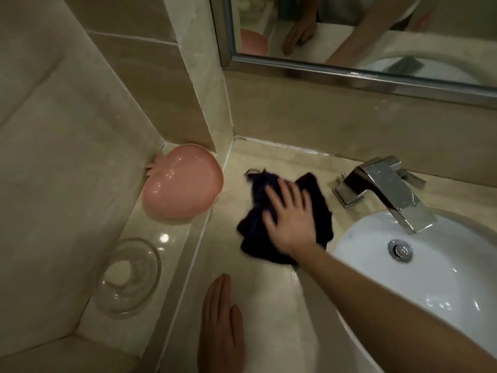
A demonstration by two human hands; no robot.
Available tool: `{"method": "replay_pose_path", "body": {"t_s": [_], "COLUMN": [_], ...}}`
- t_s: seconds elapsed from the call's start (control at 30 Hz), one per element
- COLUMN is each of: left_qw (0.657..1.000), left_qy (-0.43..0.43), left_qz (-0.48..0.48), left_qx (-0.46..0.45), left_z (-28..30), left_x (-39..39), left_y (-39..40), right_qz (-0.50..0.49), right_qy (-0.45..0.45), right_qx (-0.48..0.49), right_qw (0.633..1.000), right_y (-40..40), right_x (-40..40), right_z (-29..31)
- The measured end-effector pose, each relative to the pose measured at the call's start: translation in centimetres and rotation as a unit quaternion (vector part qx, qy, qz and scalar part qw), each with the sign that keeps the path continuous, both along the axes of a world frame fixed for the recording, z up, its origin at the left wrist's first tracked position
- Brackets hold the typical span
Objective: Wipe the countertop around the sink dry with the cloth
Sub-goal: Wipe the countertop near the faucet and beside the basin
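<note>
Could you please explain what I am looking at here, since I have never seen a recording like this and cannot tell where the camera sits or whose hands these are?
There is no machine here. The single picture comes from a camera worn on a person's head, looking forward and down at their own two bare hands. The right hand presses flat, with spread fingers, on a dark cloth lying on the beige countertop, left of the white sink and its metal faucet. The left hand rests flat on the countertop near the bottom edge and holds nothing. On a ledge to the left stand a pink dish and a clear glass bowl. The mirror above reflects the arms.
</note>
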State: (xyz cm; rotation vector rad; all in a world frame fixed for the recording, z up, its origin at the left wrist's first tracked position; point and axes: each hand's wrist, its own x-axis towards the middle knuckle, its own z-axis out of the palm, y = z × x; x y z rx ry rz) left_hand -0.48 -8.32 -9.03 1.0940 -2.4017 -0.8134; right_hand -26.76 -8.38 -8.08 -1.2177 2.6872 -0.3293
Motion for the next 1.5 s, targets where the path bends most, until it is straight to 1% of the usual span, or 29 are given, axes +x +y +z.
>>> {"method": "replay_pose_path", "body": {"t_s": [0.07,0.13,0.17,0.23,0.3,0.43,0.53,0.6,0.67,0.73,0.77,0.8,0.9,1.0,1.07,1.1,1.2,1.23,1.27,1.37,1.4,1.5], "left_qw": [1.000,1.000,0.999,0.999,0.999,0.998,0.995,0.994,0.996,0.995,0.995,0.994,0.992,0.989,0.989,0.988,0.989,0.989,0.989,0.990,0.990,0.993], "left_qy": [-0.002,0.002,0.003,0.001,0.000,-0.007,-0.044,-0.048,-0.021,0.004,0.011,0.014,0.016,0.010,0.005,0.002,-0.002,-0.003,-0.008,-0.027,-0.027,-0.024], "left_qz": [-0.010,-0.026,-0.029,-0.031,-0.039,-0.039,-0.046,-0.035,-0.017,-0.006,-0.008,-0.009,-0.016,-0.026,-0.028,-0.033,-0.041,-0.041,-0.041,-0.036,-0.033,-0.025], "left_qx": [-0.005,-0.014,-0.013,-0.009,-0.018,-0.046,-0.073,-0.088,-0.089,-0.098,-0.102,-0.104,-0.125,-0.142,-0.148,-0.150,-0.143,-0.143,-0.142,-0.133,-0.133,-0.117], "left_z": [0.0,0.0,-0.1,-0.2,-0.3,-0.5,-1.2,-1.9,-1.8,-1.4,-1.5,-1.4,-1.6,-1.5,-1.5,-1.5,-1.3,-1.3,-1.3,-1.2,-1.1,-1.1], "left_x": [-0.1,-0.1,-0.1,0.0,0.1,-0.2,0.0,0.1,-0.2,-0.6,-0.6,-0.6,-0.5,-0.4,-0.4,-0.5,-0.6,-0.6,-0.7,-0.7,-0.8,-1.0], "left_y": [-0.1,-0.3,-0.4,-0.4,-0.5,-0.4,0.0,0.0,-0.1,-0.3,-0.4,-0.5,-0.9,-1.0,-1.1,-1.2,-1.2,-1.2,-1.2,-1.1,-1.2,-1.0], "right_qz": [-0.074,-0.109,-0.115,-0.117,-0.107,-0.016,0.011,0.018,0.057,0.080,0.071,0.044,-0.083,-0.145,-0.146,-0.123,0.006,0.030,0.030,-0.057,-0.062,0.029], "right_qy": [-0.001,-0.007,-0.004,0.018,0.026,-0.002,0.012,0.011,0.003,-0.004,-0.001,0.002,0.018,-0.004,-0.009,-0.003,0.018,0.018,0.018,0.011,0.007,-0.006], "right_qx": [0.007,0.004,-0.009,-0.024,-0.013,0.019,0.048,0.038,0.019,-0.005,-0.017,-0.022,-0.008,0.035,0.036,0.033,0.046,0.052,0.052,0.008,-0.006,-0.030], "right_qw": [0.997,0.994,0.993,0.993,0.994,1.000,0.999,0.999,0.998,0.997,0.997,0.999,0.996,0.989,0.989,0.992,0.999,0.998,0.998,0.998,0.998,0.999], "right_y": [-1.0,-0.8,-0.5,0.9,3.1,7.8,8.3,8.0,7.4,5.7,4.4,3.0,-1.1,-3.5,-5.1,-5.9,-8.7,-9.7,-10.6,-12.4,-12.6,-10.8], "right_x": [-4.7,-6.8,-6.6,-3.8,1.4,13.3,15.9,15.2,13.8,11.0,8.9,6.4,-1.5,-5.8,-6.1,-5.8,-5.5,-5.6,-5.6,-3.7,-2.4,3.5], "right_z": [0.1,0.0,0.1,0.5,0.8,0.8,0.1,0.1,0.5,0.8,0.8,0.6,0.5,0.5,0.7,0.8,0.9,0.8,0.8,0.6,0.7,0.8]}}
